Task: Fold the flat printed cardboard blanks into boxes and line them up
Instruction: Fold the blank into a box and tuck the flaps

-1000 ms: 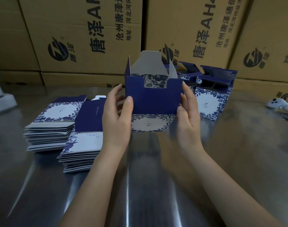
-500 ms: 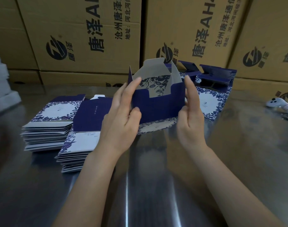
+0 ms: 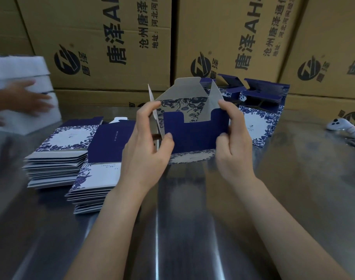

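Big brown cartons [image 3: 91,37] stand like a wall at the back, and the shiny tabletop [image 3: 293,199] runs out in front of them. Two stacks of flat blanks [image 3: 59,158] wait on its left side, so I think lots of folding is left. A few made boxes [image 3: 261,118] stand in a row at the back right.

The step now looks like closing the open top of a half-made box [image 3: 194,134]. It is held up in the middle, low over the tabletop, in front of the made boxes. Its front is dark blue, with a white strip of blue flowers along the bottom, and the grey inside shows.

The left hand [image 3: 146,150] is clamped on its left end and the right hand [image 3: 233,142] on its right end, thumbs on the blue front. The tall top flap [image 3: 184,87] stands up. A thin side flap [image 3: 154,110] sticks up by the left hand. Next, I think, the side flaps must be pushed in and the top flap tucked down, gently, so the card does not crease.
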Motion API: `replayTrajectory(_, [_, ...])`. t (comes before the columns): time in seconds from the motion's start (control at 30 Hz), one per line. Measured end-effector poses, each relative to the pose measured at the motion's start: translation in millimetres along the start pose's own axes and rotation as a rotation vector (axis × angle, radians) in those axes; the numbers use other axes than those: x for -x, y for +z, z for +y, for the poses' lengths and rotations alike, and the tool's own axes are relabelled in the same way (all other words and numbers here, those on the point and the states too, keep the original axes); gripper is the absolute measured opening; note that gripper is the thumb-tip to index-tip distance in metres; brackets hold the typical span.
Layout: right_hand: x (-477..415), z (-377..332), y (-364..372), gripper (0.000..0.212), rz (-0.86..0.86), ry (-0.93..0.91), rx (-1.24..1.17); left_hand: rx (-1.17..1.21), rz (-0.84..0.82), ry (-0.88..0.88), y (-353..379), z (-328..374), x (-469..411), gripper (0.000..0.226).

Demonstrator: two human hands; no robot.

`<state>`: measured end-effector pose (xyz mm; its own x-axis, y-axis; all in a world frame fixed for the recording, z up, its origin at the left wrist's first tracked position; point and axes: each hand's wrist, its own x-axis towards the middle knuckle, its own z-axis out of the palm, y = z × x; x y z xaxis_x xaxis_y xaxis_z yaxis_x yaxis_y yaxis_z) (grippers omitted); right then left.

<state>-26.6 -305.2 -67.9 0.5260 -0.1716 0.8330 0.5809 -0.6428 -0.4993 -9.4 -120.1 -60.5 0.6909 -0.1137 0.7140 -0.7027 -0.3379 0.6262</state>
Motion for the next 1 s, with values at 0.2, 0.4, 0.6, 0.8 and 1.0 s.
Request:
replayTrajectory(0.2, [1, -5, 3, 0.048, 0.028, 0.002, -0.052, 0.033, 0.049, -0.012, 6, -3, 2, 0.049])
replayTrajectory(0.4, [4, -3, 5, 0.049, 0.051, 0.061, 0.007, 0.012, 0.095, 0.002, 15, -9, 5, 0.050])
replayTrajectory(0.6, [7, -2, 8, 0.053, 0.077, 0.036, 0.055, -0.034, 0.132, 0.042, 20, -15, 7, 0.055])
replayTrajectory(0.8, [8, 3, 11, 0.053, 0.088, -0.009, 0.067, -0.112, 0.155, 0.092, 25, -18, 10, 0.058])
replayTrajectory(1.0, [10, 7, 12, 0.053, 0.104, -0.041, 0.078, -0.121, 0.196, 0.113, 30, -22, 10, 0.068])
